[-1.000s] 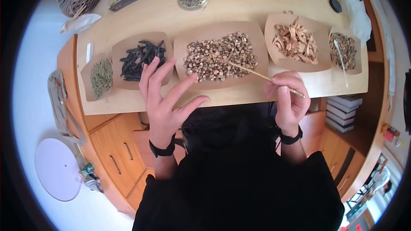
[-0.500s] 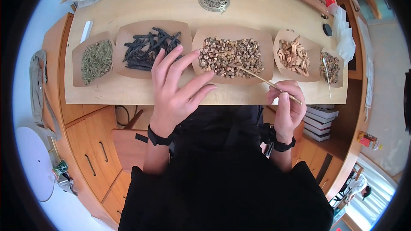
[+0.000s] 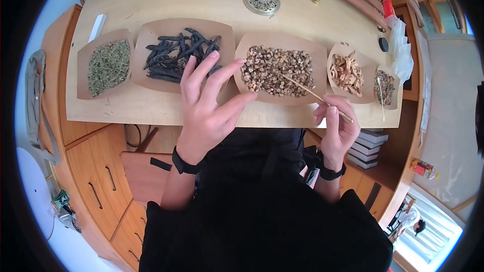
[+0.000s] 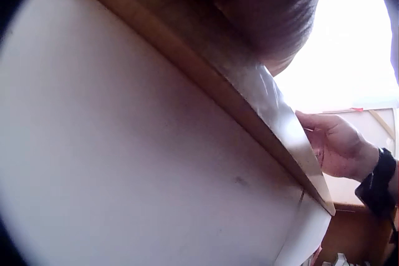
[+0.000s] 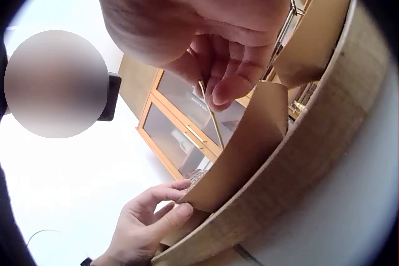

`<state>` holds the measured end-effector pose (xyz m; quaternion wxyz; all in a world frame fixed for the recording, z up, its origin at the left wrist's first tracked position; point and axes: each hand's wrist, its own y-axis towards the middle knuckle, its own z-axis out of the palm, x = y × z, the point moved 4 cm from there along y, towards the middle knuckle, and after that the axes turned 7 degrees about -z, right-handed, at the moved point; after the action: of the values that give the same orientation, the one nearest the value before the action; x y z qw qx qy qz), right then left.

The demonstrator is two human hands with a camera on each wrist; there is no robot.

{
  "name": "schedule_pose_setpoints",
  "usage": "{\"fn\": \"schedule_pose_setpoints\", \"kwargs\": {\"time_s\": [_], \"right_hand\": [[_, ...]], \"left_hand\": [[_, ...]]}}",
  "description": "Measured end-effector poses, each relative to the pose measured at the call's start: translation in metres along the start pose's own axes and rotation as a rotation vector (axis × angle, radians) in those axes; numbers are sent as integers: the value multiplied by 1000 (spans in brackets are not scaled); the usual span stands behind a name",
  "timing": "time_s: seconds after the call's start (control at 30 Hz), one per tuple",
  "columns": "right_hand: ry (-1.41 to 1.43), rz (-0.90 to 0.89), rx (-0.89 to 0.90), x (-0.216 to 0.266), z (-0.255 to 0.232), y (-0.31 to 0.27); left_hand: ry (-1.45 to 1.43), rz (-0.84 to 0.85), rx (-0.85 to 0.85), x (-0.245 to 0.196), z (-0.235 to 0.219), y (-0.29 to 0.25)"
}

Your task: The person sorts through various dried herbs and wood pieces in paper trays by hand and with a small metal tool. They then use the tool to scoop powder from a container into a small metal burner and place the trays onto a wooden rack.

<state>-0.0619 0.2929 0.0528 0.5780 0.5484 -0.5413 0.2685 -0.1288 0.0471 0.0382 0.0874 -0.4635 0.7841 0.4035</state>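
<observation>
My right hand [image 3: 339, 123] pinches a thin brass-coloured stick [image 3: 315, 96] between thumb and fingers. Its far tip reaches into small brown sliced pieces [image 3: 277, 70] heaped in the middle brown paper tray [image 3: 315, 50]. In the right wrist view the stick [image 5: 215, 119] slants down behind the tray's wall [image 5: 246, 144]. My left hand [image 3: 206, 116] has its fingers spread at this tray's near left corner, fingertips right at the rim. Two of its fingertips overlap the neighbouring tray of dark strips [image 3: 181, 53]. The left wrist view shows mostly the table edge [image 4: 230, 101].
A tray of green dried herb [image 3: 108, 65] stands at the left. To the right are a tray of pale wood-like slices [image 3: 347, 73] and one of mixed bits [image 3: 384, 90] with a white stick. Behind lies a pierced metal disc [image 3: 261, 0]. Books [image 3: 368, 148] are stacked below.
The head view has shifted, so the trays appear further left and lower. My left thumb and index finger have come closer together at the tray's corner. The right hand keeps the stick in the pieces.
</observation>
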Motion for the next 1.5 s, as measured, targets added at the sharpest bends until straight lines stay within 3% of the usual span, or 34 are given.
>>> {"fn": "schedule_pose_setpoints", "kwargs": {"time_s": [0.03,0.1,0.23,0.37,0.57,0.7,0.83,1.0,1.13,1.23,1.37,1.5], "right_hand": [[-1,2,2,4,-1,1],[-232,-166,201,18,3,3],[-268,-170,364,28,27,5],[-389,-223,331,21,25,11],[-298,-81,126,17,6,4],[-175,-74,227,27,18,-1],[-327,-166,231,19,21,2],[-353,-49,11,3,0,3],[-286,-53,-113,5,-3,3],[-238,-53,-37,12,1,-1],[-262,-192,203,25,29,4],[-363,-262,187,20,33,8]], "left_hand": [[3,10,10,0,0,-1],[1,19,23,-1,2,-2],[18,21,39,-1,3,-2],[30,20,45,-1,3,-2],[27,-14,37,-2,3,0],[37,-26,48,0,2,-1],[19,-7,54,1,2,-1],[15,-10,55,0,2,-1],[13,-6,53,0,2,-1],[12,-12,49,0,2,-1],[40,-20,54,-2,2,0],[33,-14,61,1,2,-1]]}}
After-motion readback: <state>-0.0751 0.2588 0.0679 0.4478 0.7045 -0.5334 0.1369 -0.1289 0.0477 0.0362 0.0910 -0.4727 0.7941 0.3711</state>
